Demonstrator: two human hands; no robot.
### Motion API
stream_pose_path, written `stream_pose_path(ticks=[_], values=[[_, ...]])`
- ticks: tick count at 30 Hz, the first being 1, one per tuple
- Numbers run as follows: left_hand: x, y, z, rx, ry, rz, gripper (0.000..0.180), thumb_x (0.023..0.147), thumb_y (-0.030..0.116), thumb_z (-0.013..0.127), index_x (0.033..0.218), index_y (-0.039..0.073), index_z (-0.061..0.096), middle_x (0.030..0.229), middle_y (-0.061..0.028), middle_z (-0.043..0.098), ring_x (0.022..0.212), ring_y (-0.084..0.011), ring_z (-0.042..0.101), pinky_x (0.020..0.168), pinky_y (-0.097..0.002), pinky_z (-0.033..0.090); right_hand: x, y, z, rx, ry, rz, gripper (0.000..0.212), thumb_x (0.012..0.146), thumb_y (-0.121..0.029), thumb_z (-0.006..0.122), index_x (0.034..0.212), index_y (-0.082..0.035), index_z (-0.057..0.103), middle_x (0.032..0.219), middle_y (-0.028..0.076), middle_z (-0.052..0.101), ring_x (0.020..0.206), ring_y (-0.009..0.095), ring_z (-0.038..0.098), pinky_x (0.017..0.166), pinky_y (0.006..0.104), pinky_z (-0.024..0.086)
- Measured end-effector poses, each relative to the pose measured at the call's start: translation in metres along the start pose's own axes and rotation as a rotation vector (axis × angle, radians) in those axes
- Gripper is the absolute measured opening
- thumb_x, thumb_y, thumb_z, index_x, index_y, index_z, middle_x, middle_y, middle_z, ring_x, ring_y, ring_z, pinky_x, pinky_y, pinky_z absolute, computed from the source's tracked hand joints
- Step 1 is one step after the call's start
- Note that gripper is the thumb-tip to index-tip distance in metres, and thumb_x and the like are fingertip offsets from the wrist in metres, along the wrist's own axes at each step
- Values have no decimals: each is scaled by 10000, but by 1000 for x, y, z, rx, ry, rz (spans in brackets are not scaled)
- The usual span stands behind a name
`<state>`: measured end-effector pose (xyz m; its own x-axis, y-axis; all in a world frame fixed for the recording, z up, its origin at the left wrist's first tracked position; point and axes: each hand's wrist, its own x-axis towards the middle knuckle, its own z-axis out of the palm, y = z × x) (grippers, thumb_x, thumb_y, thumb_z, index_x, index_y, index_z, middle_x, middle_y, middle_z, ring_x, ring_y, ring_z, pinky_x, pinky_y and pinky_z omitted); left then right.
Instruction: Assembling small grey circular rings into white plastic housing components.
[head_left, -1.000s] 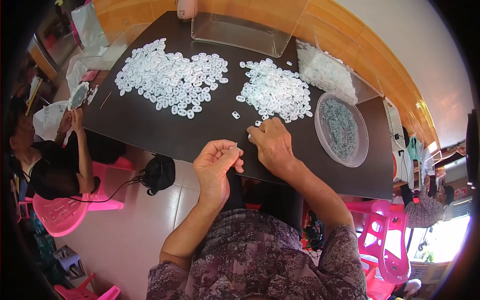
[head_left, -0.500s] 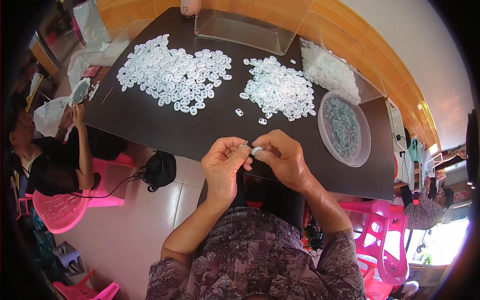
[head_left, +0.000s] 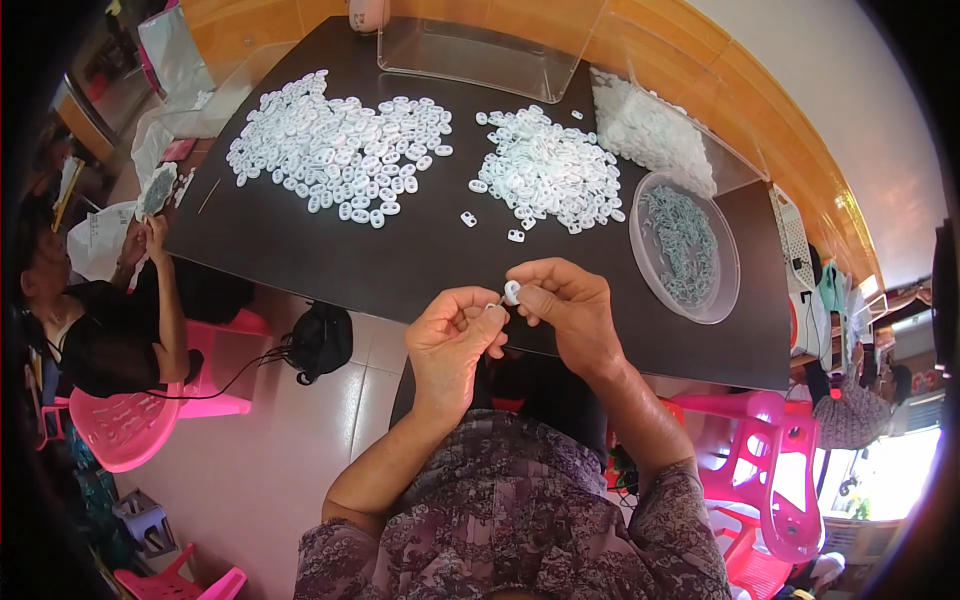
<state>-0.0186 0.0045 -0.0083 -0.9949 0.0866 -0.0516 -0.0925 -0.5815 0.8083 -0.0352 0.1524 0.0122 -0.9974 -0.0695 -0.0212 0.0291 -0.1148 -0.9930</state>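
Observation:
Just beyond the table's near edge, my right hand (head_left: pixel 578 318) pinches a small white oval plastic piece (head_left: pixel 512 292) with holes between thumb and forefinger. Close beside it, my left hand (head_left: pixel 448 340) has its thumb pressed against curled fingers; something tiny and pale shows at the tips, too small to name. Ahead and to the left spreads a large pile of white two-hole ovals (head_left: pixel 335 145). A second pile of white pieces (head_left: pixel 553 168) lies ahead of my right hand, with a few loose ones near it. To the right stands a clear round tub (head_left: pixel 640 262) of small grey-green pieces (head_left: pixel 682 240).
A clear plastic box (head_left: pixel 480 65) sits at the table's far edge, beside a bag of white pieces (head_left: pixel 650 130). A thin stick (head_left: pixel 209 196) lies at the left edge. Another person (head_left: pixel 110 320) sits at left. Pink stools (head_left: pixel 765 470) stand at right.
My right hand has lifted slightly and turned, so the white oval piece now shows upright and apart from my left fingers. The view has shifted slightly.

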Motion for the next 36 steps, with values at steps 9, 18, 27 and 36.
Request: stream_pose_path(ticks=[9,18,27,36], values=[[-3,4,2,24,13,9,289,828,-37,605,1106,-39,524,761,-39,583,618,-69,544,513,-189,440,2,-1,0,-30,-19,-32,127,832,-72,637,935,0,652,757,-3,631,644,28,509,558,172,384],[-4,1,-1,13,12,-15,290,822,-47,601,1101,-40,522,751,-35,583,612,-66,540,516,-187,439,2,-2,4,-99,-30,-29,113,833,-66,630,920,2,655,740,-17,613,639,22,482,548,174,372],[-4,3,-3,23,26,-1,291,821,-50,597,1102,-37,522,754,-30,584,615,-62,538,521,-186,441,4,-3,4,-123,-49,-15,113,829,-51,638,927,-1,663,760,0,631,648,27,509,565,170,400],[-4,5,-4,18,26,12,284,824,-50,593,1099,-39,523,749,-27,579,613,-60,537,522,-185,441,5,-3,6,-131,-56,-7,109,828,-51,638,920,1,663,765,3,637,642,27,511,562,171,400]])
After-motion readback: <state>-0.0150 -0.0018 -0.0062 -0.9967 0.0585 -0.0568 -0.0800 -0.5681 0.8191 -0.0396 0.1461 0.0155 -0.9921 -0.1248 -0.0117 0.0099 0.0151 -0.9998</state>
